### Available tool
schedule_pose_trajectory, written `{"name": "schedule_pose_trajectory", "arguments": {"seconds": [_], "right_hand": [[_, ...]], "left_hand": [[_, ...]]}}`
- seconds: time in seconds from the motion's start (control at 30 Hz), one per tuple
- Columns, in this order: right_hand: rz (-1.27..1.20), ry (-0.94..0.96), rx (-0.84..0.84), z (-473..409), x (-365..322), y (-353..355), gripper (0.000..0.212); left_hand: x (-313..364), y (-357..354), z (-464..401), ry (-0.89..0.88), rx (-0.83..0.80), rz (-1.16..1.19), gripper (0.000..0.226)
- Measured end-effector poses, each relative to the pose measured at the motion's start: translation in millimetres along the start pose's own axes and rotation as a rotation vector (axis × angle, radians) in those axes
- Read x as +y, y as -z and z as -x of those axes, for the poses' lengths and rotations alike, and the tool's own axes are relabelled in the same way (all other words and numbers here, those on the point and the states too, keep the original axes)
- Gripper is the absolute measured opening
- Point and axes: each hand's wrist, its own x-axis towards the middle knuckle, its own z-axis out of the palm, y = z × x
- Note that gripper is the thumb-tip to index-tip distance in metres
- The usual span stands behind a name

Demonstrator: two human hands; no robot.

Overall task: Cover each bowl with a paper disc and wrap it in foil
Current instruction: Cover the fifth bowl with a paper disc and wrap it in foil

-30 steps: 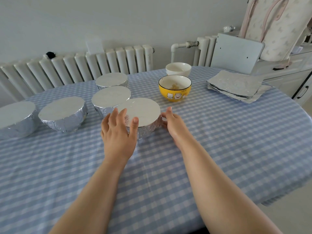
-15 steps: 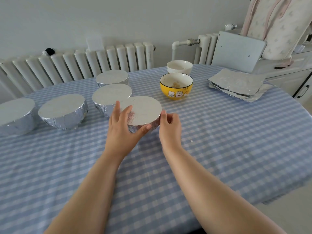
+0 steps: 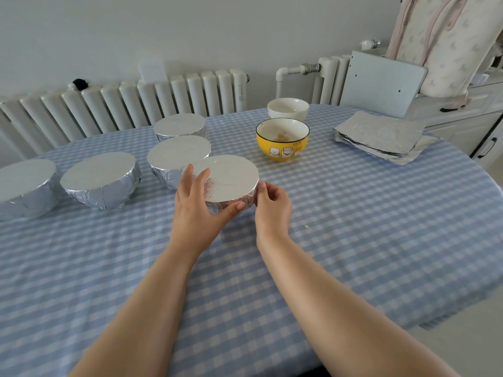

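Both hands have closed in on the foil-wrapped bowl (image 3: 231,180) beside the yellow bowl (image 3: 282,138), left hand (image 3: 198,205) cupping it with spread fingers, right hand (image 3: 272,205) pinching foil, so wrapping looks nearly finished.

1. We see a table (image 3: 353,240) covered with a blue-and-white checked tablecloth (image 3: 381,202).
2. On it stand five foil-wrapped bowls (image 3: 100,183); the nearest foil-wrapped bowl (image 3: 231,178) touches its neighbour.
3. Behind them we find a yellow bowl (image 3: 283,140) and, just beyond it, a white bowl (image 3: 288,108), both uncovered.
4. A stack of foil sheets (image 3: 381,137) lies at the far right.
5. We notice a tiny foil scrap (image 3: 306,226) beside the nearest wrapped bowl.
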Motion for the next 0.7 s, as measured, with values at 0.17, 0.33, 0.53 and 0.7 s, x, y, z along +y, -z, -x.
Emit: {"name": "schedule_pose_trajectory", "arguments": {"seconds": [0.17, 0.33, 0.53, 0.7], "right_hand": [[0.054, 0.026, -0.012, 2.7, -3.3, 0.9, 0.03], [0.054, 0.003, -0.011, 4.3, -4.2, -0.3, 0.029], [-0.286, -0.312, -0.101, 2.8, -11.8, 7.4, 0.014], [-0.419, -0.395, -0.129, 5.3, -14.3, 7.4, 0.022]], "left_hand": [[0.6, -0.3, 0.1, -0.01, 0.0, -0.006, 0.11], [-0.9, -1.2, -0.3, -0.011, 0.002, -0.019, 0.108], [-2.4, -3.5, -0.4, -0.011, 0.015, -0.016, 0.108], [-3.0, -4.1, -0.3, -0.011, 0.02, -0.018, 0.111]]}}
